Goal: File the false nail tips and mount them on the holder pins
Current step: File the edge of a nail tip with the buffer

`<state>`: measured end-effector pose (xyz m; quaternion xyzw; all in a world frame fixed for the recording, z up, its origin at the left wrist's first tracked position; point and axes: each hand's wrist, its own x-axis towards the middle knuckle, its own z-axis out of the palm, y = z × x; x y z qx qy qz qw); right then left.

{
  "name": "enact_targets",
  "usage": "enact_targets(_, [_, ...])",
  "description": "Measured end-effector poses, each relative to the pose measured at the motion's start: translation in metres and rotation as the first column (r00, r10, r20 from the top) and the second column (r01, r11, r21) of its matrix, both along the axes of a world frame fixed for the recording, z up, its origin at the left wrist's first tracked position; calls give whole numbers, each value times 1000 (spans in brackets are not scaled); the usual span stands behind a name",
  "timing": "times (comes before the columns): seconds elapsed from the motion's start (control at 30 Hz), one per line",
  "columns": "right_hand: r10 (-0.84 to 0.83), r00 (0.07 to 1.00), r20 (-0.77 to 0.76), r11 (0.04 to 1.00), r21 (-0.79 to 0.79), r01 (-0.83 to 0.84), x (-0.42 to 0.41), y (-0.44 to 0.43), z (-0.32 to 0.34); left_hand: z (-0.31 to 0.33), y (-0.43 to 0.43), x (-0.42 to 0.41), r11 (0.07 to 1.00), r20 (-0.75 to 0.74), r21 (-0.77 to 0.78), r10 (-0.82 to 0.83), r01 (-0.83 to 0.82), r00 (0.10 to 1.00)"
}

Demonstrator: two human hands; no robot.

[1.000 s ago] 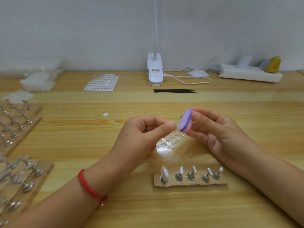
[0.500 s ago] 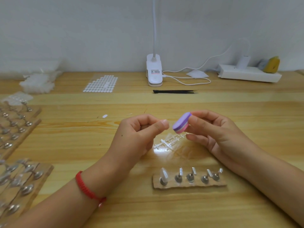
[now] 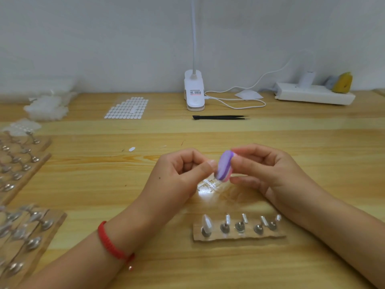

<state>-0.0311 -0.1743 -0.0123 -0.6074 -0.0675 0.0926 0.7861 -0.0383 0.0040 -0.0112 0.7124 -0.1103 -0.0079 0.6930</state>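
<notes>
Fingers (image 3: pixel 242 163) of right hand (image 3: pixel 268 170) pinch file block (image 3: pixel 224 165), now tipped upright against nail tip (image 3: pixel 208 160) pinched by left hand (image 3: pixel 179 174).

A purple-and-pink file block (image 3: pixel 224 166) is held aloft, tilted, with a clear nail-tip frame (image 3: pixel 209 185) laid flat at its 7 o'clock. At its 6 o'clock a cardboard holder strip (image 3: pixel 239 236) is set with five pins (image 3: pixel 240 226), the leftmost capped by a white nail tip (image 3: pixel 206 223).
</notes>
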Motion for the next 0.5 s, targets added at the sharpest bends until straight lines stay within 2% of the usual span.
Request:
enact_targets(0.1, [-39,999,-37,996,84,42,3,-4,0,-1,0,-1,1000,12,-2,5,-5,1000])
enact_targets(0.3, [44,998,-34,999,4,-44,0,-3,2,-3,3,2,997,30,-31,78,-77,997])
enact_targets(0.4, [82,997,2,994,-66,-82,-2,-1,1,-3,0,0,999,58,32,-6,4,998])
enact_targets(0.5, [2,1000,-10,999,38,-1,1,-3,0,-3,-1,-2,997,76,63,-41,36,996])
